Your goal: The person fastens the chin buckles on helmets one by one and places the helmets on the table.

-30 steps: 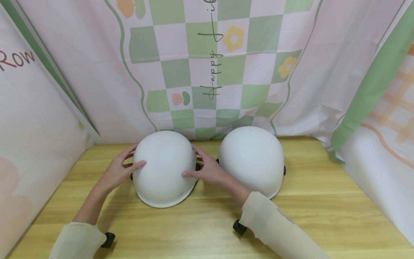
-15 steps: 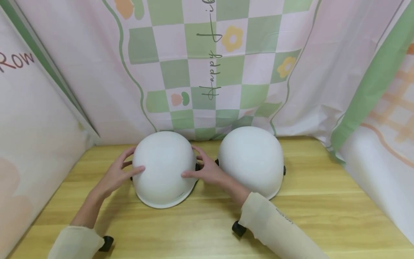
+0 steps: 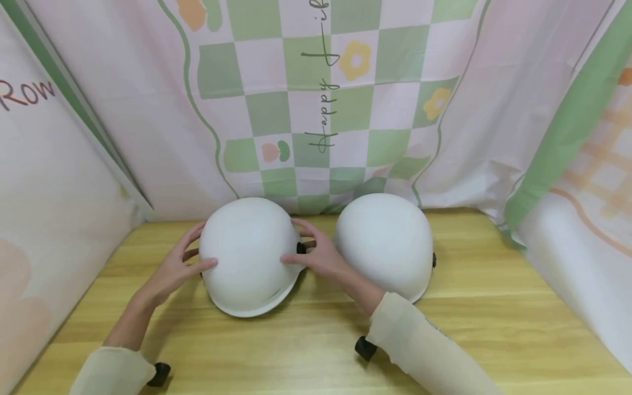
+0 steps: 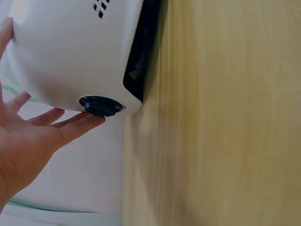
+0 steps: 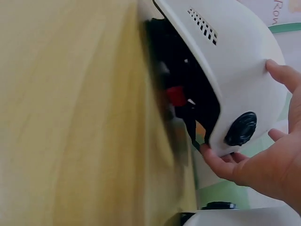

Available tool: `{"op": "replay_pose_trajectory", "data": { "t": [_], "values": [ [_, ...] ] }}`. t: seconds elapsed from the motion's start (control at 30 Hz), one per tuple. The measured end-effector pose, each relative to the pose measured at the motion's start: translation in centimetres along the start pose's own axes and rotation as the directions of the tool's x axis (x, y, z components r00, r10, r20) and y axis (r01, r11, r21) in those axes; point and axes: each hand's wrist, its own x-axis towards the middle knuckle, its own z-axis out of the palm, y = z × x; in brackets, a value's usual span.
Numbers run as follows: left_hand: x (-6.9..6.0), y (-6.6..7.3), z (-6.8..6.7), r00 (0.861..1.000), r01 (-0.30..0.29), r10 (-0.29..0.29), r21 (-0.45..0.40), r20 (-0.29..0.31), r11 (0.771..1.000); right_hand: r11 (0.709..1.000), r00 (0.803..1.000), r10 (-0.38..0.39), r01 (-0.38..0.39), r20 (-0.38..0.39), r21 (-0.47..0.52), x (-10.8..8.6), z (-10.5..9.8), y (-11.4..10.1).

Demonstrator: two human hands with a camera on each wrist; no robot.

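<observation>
- Wood-grain tabletop (image 3: 276, 345), backed at 12 o'clock by a checked cloth (image 3: 350, 107).
- White helmet (image 3: 247, 258), on the tabletop at 8 o'clock in the head view: smooth dome, tiny lettering near its 5 o'clock edge, vent holes (image 5: 203, 27), black knob (image 5: 241, 128), dark interior, red part (image 5: 177, 96).
- Left hand (image 3: 171, 271) at its 9 o'clock, right hand (image 3: 318, 255) at its 3 o'clock; both spread wide, gripping the shell between thumb and fingers.
- Second helmet (image 3: 382, 247), farther toward 3 o'clock.

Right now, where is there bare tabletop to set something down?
Bare tabletop lies between the sleeves, in front of the left helmet, and right of the right helmet. Crowded: the gap between helmets, taken by the right hand.
</observation>
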Motion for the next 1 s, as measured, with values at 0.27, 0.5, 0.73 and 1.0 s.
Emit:
{"op": "replay_pose_trajectory", "data": {
  "t": [0.27, 0.5, 0.73, 1.0],
  "values": [
    [-0.5, -0.5, -0.6, 0.999, -0.038, 0.042, -0.129, 0.030, 0.991, 0.994, 0.994, -0.103, 0.104, -0.036, 0.044, -0.2, -1.1, -2.5],
    [-0.8, -0.3, -1.1, 0.997, -0.070, 0.075, -0.171, 0.023, 0.983, 0.984, 0.987, -0.132, 0.142, -0.092, 0.111, -0.3, -1.5, -3.7],
    [-0.5, 0.6, -0.7, 0.987, -0.158, 0.153, -0.132, -0.054, 0.978, 0.959, 0.973, -0.192, 0.213, -0.126, 0.184, -0.6, -1.1, -4.5],
    [-0.6, 1.7, -0.7, 0.981, -0.180, 0.177, -0.030, -0.078, 0.983, 0.932, 0.967, -0.219, 0.248, -0.133, 0.265, -0.7, -0.9, -5.1]
  ]
}}
